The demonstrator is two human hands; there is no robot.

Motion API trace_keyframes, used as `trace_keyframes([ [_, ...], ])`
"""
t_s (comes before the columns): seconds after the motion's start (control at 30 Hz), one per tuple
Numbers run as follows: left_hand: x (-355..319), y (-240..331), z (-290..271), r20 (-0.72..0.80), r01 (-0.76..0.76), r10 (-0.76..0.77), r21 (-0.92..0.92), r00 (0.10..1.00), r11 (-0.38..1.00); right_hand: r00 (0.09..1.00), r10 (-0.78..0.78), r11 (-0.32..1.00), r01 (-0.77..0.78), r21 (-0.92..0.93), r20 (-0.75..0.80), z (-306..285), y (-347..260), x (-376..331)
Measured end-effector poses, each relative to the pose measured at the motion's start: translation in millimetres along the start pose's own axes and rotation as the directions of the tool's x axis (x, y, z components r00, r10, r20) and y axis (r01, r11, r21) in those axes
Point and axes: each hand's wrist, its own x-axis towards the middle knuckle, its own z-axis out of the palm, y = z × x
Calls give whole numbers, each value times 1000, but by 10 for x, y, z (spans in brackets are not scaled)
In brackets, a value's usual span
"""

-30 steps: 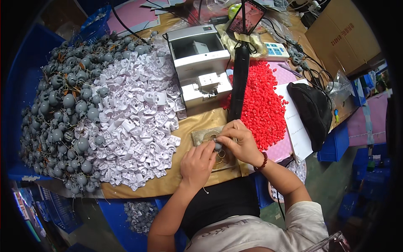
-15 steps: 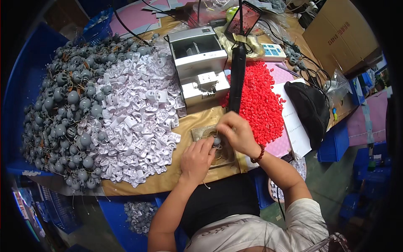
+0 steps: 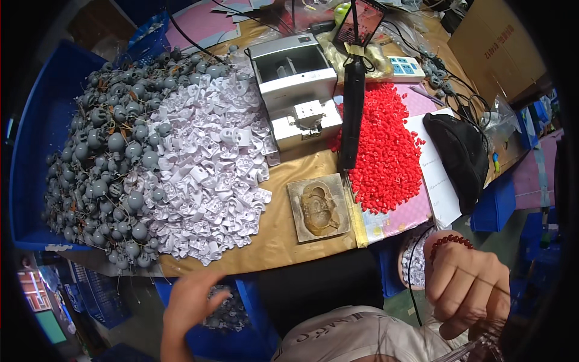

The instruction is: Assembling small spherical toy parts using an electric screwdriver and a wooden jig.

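Note:
My left hand (image 3: 194, 301) is off the table's front edge, above a blue bin (image 3: 250, 295) holding small grey parts (image 3: 229, 311). Its thumb stands apart from the fingers, and nothing shows in it. Close to the camera at the lower right, my right hand (image 3: 467, 286) is closed with its fingers curled under. Whatever they hold, if anything, is hidden. A square block (image 3: 295, 196) with a brownish shaped hollow lies at the front of the table, bare of any part, and neither hand touches it.
A blue tray (image 3: 36, 181) is heaped with grey round parts (image 3: 116, 142); white plastic pieces (image 3: 199, 175) lie alongside. A silver machine (image 3: 295, 87), a black upright post (image 3: 353, 114), red small pieces (image 3: 386, 157) and a black pouch (image 3: 458, 157) stand or lie behind and right of the block.
Both hands have left the block, where they were working on a grey round part. My left hand moved down and left, my right down and right. The grey part is gone from the block.

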Motion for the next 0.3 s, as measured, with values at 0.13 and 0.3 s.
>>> trace_keyframes([
  [0.13,931,-46,-81,-443,-32,83,121,892,992,999,-16,999,15,41,31,48,73,-60],
  [0.3,2117,-48,-207,-656,-33,241,313,715,949,998,-42,998,40,48,47,126,-4,-135],
])
